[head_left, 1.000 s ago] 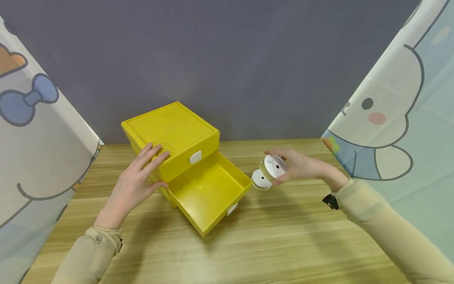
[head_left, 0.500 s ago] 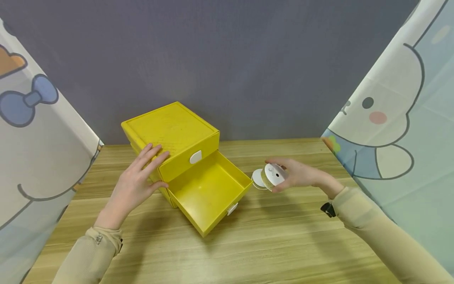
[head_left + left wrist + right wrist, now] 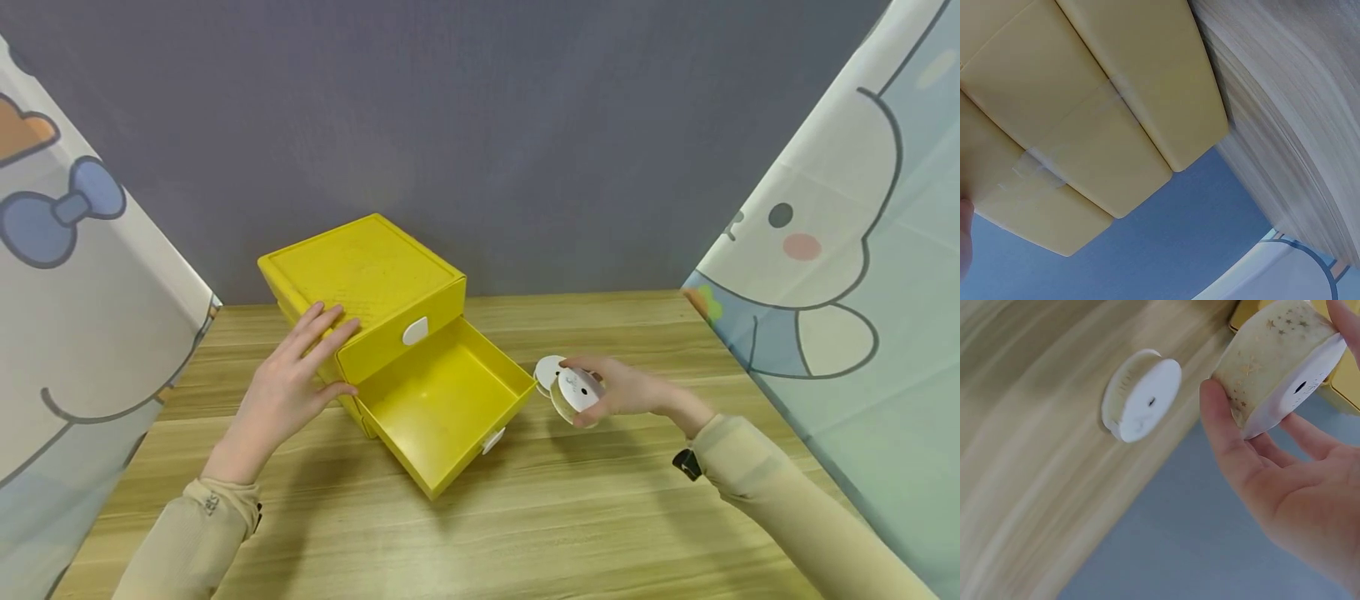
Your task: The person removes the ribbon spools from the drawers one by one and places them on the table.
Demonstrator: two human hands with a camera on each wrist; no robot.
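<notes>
My right hand [image 3: 626,388] grips a ribbon spool [image 3: 576,392] by its rim, thumb on one side and fingers on the other. In the right wrist view this spool [image 3: 1272,365] shows cream ribbon with gold stars and a white side disc. A second white spool [image 3: 1149,403] lies on the table, just behind the held one in the head view. My left hand [image 3: 288,392], fingers spread and fairly straight, rests on the top edge and side of a yellow drawer box [image 3: 367,267]. Its lower drawer [image 3: 435,408] is pulled out at an angle, with nothing inside.
The box stands on a wood-grain table [image 3: 525,517], with a white tab handle [image 3: 415,331] on its upper drawer. A grey backdrop [image 3: 480,150] rises behind, and printed cloth panels [image 3: 810,250] flank both sides.
My right hand has moved down and slightly nearer with the ribbon spool, uncovering more space around the second spool. The left hand and the drawer box stay as they were.
</notes>
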